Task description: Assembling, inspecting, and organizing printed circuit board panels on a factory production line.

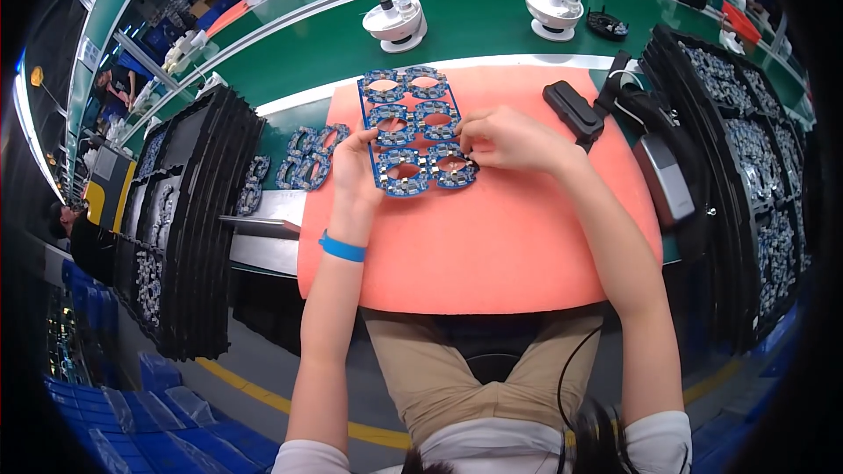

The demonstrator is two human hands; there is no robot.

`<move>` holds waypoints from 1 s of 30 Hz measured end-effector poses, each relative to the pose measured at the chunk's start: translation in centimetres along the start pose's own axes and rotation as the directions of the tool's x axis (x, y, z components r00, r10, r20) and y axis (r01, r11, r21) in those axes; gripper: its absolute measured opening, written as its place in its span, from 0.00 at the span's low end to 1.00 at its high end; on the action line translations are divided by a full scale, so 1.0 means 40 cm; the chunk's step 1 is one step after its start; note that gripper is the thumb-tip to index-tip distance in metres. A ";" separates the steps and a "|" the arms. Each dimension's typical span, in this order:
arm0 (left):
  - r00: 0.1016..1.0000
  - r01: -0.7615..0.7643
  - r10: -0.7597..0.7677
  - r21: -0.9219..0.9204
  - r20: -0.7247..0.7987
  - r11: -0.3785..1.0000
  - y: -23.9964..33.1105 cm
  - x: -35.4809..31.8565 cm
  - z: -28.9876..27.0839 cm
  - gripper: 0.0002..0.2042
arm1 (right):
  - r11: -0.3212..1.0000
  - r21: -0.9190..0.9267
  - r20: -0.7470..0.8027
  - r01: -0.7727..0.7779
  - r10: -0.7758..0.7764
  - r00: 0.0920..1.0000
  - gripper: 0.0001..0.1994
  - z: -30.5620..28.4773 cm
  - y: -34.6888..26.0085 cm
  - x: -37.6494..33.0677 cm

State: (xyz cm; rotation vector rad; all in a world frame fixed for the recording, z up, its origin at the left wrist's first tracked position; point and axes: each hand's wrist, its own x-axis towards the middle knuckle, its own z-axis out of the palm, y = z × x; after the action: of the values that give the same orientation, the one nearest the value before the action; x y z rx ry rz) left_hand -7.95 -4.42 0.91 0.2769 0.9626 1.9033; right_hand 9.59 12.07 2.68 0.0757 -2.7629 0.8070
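A blue circuit board panel [411, 127], made of several joined ring-shaped boards with oval openings, is held over the orange mat [492, 254]. My left hand [354, 162], with a blue band on the wrist, grips the panel's left edge, thumb on top. At the right edge, the bent fingers of my right hand [496, 139] are closed against the lower right rings; the fingertips are partly hidden. Left of the panel, separate blue ring boards [307, 158] lie in a small group by the mat's edge.
Stacked black trays with boards stand at left [198, 211] and right [746, 149]. A black device [575, 112] and a grey box [665, 177] sit at the mat's right. Two white round units [393, 22] [553, 10] stand on the green bench behind. A metal plate [263, 226] lies at left.
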 end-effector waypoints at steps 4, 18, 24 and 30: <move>0.999 -0.003 0.003 -0.008 0.054 1.000 0.000 0.004 -0.015 0.15 | 0.994 -0.098 0.005 -0.051 0.052 0.999 0.07 0.009 -0.007 0.001; 0.996 0.047 -0.045 -0.015 0.080 0.999 0.006 0.005 -0.016 0.15 | 0.987 -0.072 -0.186 0.142 -0.153 0.971 0.07 0.042 -0.009 0.009; 0.999 0.019 -0.019 -0.007 0.038 1.000 0.001 0.011 -0.024 0.17 | 0.980 -0.187 -0.107 0.061 -0.082 0.991 0.07 0.044 -0.036 0.019; 1.000 0.020 -0.020 -0.018 0.017 1.000 -0.001 0.004 -0.014 0.17 | 0.970 -0.108 -0.288 0.217 -0.239 0.927 0.06 0.068 -0.036 0.026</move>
State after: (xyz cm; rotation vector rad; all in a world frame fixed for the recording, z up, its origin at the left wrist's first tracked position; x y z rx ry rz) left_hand -8.31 -4.58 0.47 0.2713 0.9336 1.8874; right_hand 8.12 9.41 1.50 0.2365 -2.4373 0.5986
